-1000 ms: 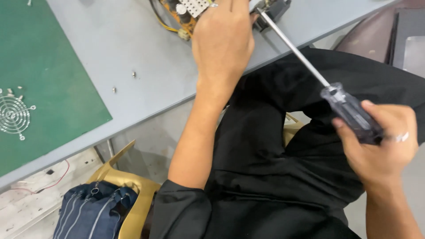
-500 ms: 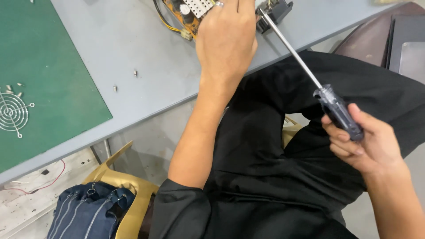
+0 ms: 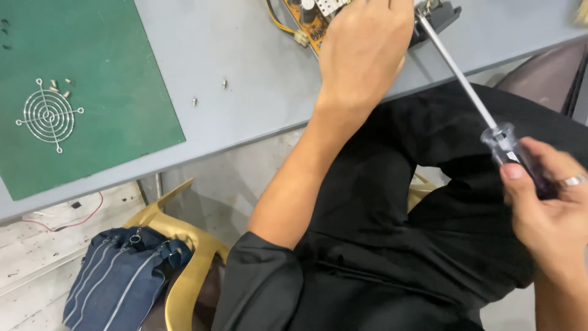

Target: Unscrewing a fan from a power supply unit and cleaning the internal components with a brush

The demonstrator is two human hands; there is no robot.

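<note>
Left hand [image 3: 362, 52] sat flat over the orange circuit board [image 3: 309, 23] at 12 o'clock on the grey bench [image 3: 257, 73], fingers curled over its far side, pinning it down; whether they closed around anything under there, couldn't tell. Right hand [image 3: 542, 211] was at 3 o'clock, well off the bench edge over the lap, closed around the clear handle of a long screwdriver [image 3: 471, 101]. Shaft ran up toward 11 o'clock with the tip at a black part [image 3: 440, 15] just right of the board; the tip itself was hidden at the frame edge

To do this step well, judging from the pose:
- shaft came in at a steep slant from below bench level; get it more in line with the screw axis or it'll cam out
- push along the shaft while turning, not sideways
- left hand should hold the board dead still, fingers clear of the tip path
- yellow wires [image 3: 278, 21] at the board's left edge were close by; keep them slack

Loose screws [image 3: 208, 92] lay on the bench at 10 o'clock; a wire fan guard [image 3: 49, 114] with more small screws sat on the green mat [image 3: 104, 141] at 9 o'clock, well apart from the work
</note>
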